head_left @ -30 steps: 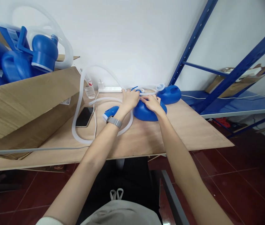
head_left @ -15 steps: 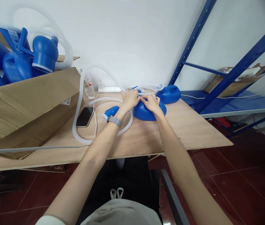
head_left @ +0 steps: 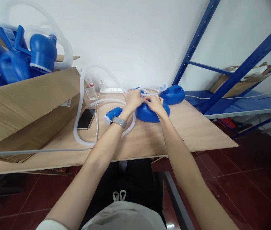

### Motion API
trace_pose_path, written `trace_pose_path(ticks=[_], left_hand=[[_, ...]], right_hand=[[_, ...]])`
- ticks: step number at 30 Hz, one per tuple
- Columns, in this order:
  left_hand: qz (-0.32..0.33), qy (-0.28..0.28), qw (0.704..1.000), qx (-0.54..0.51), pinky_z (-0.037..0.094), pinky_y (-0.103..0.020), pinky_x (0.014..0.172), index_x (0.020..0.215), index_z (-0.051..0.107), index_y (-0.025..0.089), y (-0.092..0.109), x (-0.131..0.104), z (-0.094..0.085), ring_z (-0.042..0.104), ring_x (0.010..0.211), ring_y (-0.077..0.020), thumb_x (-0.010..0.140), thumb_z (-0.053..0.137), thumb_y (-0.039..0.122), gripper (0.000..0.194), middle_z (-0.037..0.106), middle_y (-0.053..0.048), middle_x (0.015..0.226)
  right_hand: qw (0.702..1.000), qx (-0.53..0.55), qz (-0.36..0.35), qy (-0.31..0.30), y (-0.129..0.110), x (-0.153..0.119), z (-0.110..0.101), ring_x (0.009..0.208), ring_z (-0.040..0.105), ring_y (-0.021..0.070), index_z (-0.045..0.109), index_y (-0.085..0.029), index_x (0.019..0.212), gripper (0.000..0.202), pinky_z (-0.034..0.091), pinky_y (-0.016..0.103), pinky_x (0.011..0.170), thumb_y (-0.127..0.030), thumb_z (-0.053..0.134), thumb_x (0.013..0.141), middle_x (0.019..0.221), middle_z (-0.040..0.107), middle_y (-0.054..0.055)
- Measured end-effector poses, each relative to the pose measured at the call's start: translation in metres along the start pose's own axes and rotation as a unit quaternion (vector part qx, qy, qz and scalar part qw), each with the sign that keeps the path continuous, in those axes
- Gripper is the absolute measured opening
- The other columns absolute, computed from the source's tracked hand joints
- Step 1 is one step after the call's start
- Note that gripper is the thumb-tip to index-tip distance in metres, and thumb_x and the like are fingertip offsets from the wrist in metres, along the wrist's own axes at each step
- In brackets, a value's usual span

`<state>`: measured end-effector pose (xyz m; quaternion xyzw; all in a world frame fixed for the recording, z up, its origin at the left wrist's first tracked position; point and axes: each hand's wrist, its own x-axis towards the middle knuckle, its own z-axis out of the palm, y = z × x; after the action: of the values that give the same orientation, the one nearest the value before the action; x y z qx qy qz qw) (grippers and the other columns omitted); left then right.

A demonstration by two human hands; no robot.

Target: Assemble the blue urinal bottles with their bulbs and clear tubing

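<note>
A rounded blue plastic jug (head_left: 151,115) lies on the wooden table in front of me. My left hand (head_left: 134,99), with a watch on its wrist, is closed over the jug's left end. My right hand (head_left: 154,104) bends its fingers onto the top of the same jug, and the fingertips of both hands meet there. What sits beneath the fingers is hidden. A translucent hose (head_left: 79,110) loops from behind my left hand over the table. Below my left wrist lies a small blue piece with a white rim (head_left: 112,115).
Another blue jug (head_left: 175,95) with coiled tubing stands behind, at the right. To the left are a phone (head_left: 86,118), a clear bottle (head_left: 91,92), a power strip (head_left: 111,90) and a cardboard box (head_left: 34,92) of blue jugs. Blue shelving (head_left: 233,103) borders the right side.
The view has shifted very slightly. Both hands stay on the blue jug in nearly the same pose; nothing has been let go or taken up.
</note>
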<state>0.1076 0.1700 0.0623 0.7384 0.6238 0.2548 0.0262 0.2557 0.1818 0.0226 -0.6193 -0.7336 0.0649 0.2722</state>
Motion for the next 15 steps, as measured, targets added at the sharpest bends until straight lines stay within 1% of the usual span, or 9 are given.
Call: trace_pose_path(ticks=[3, 5, 7, 9, 11, 13, 15], left_hand=[[-0.013, 0.015, 1.000, -0.006, 0.036, -0.060, 0.106, 0.101, 0.071, 0.022, 0.005, -0.002, 0.003, 0.057, 0.124, -0.0396, 0.089, 0.060, 0.027, 0.017, 0.073, -0.016, 0.121], [-0.022, 0.037, 0.999, -0.011, 0.035, -0.060, 0.107, 0.105, 0.070, 0.021, 0.006, -0.002, 0.006, 0.056, 0.126, -0.0394, 0.091, 0.057, 0.026, 0.020, 0.072, -0.017, 0.121], [-0.033, 0.044, 0.998, -0.021, 0.037, -0.057, 0.107, 0.109, 0.070, 0.021, 0.005, 0.000, 0.007, 0.058, 0.126, -0.0377, 0.092, 0.057, 0.026, 0.022, 0.072, -0.017, 0.122], [-0.043, 0.020, 0.998, -0.046, 0.043, -0.050, 0.103, 0.107, 0.071, 0.020, 0.002, 0.005, 0.005, 0.062, 0.119, -0.0346, 0.088, 0.062, 0.025, 0.021, 0.074, -0.015, 0.119], [-0.049, -0.025, 0.995, -0.087, 0.048, -0.042, 0.095, 0.099, 0.073, 0.019, -0.001, 0.011, 0.001, 0.067, 0.108, -0.0307, 0.084, 0.065, 0.023, 0.017, 0.076, -0.013, 0.109], [-0.051, -0.058, 0.989, -0.130, 0.050, -0.035, 0.087, 0.091, 0.075, 0.017, -0.003, 0.016, -0.005, 0.069, 0.099, -0.0273, 0.082, 0.065, 0.020, 0.013, 0.077, -0.011, 0.097], [-0.052, -0.069, 0.984, -0.152, 0.050, -0.032, 0.083, 0.086, 0.075, 0.015, -0.002, 0.018, -0.009, 0.070, 0.094, -0.0252, 0.082, 0.065, 0.017, 0.011, 0.076, -0.010, 0.088]], right_hand=[[1.000, -0.003, -0.007, 0.006, -0.001, -0.001, 0.001, 0.131, 0.053, 0.0353, 0.083, -0.032, 0.111, 0.037, 0.028, 0.055, 0.113, -0.043, 0.048, 0.105, 0.123, 0.078, 0.008], [1.000, -0.007, -0.004, 0.011, -0.003, -0.002, 0.001, 0.131, 0.053, 0.0355, 0.083, -0.032, 0.111, 0.037, 0.028, 0.056, 0.114, -0.042, 0.048, 0.105, 0.122, 0.078, 0.009], [1.000, -0.008, -0.001, 0.014, -0.006, -0.003, 0.001, 0.132, 0.053, 0.0355, 0.083, -0.031, 0.112, 0.038, 0.027, 0.056, 0.114, -0.041, 0.047, 0.105, 0.124, 0.077, 0.009], [1.000, -0.005, -0.001, 0.011, -0.007, -0.004, 0.001, 0.132, 0.052, 0.0354, 0.082, -0.032, 0.113, 0.038, 0.027, 0.056, 0.114, -0.041, 0.047, 0.105, 0.126, 0.076, 0.009], [1.000, -0.004, 0.001, 0.007, -0.009, -0.004, 0.001, 0.133, 0.051, 0.0352, 0.082, -0.031, 0.114, 0.037, 0.028, 0.056, 0.114, -0.041, 0.047, 0.105, 0.128, 0.075, 0.008], [1.000, -0.004, 0.008, 0.010, -0.010, -0.005, 0.001, 0.132, 0.050, 0.0350, 0.081, -0.030, 0.114, 0.037, 0.028, 0.055, 0.115, -0.040, 0.047, 0.104, 0.129, 0.074, 0.009], [1.000, -0.005, 0.011, 0.010, -0.011, -0.006, 0.001, 0.131, 0.050, 0.0347, 0.081, -0.030, 0.115, 0.038, 0.026, 0.055, 0.116, -0.039, 0.046, 0.104, 0.131, 0.073, 0.009]])
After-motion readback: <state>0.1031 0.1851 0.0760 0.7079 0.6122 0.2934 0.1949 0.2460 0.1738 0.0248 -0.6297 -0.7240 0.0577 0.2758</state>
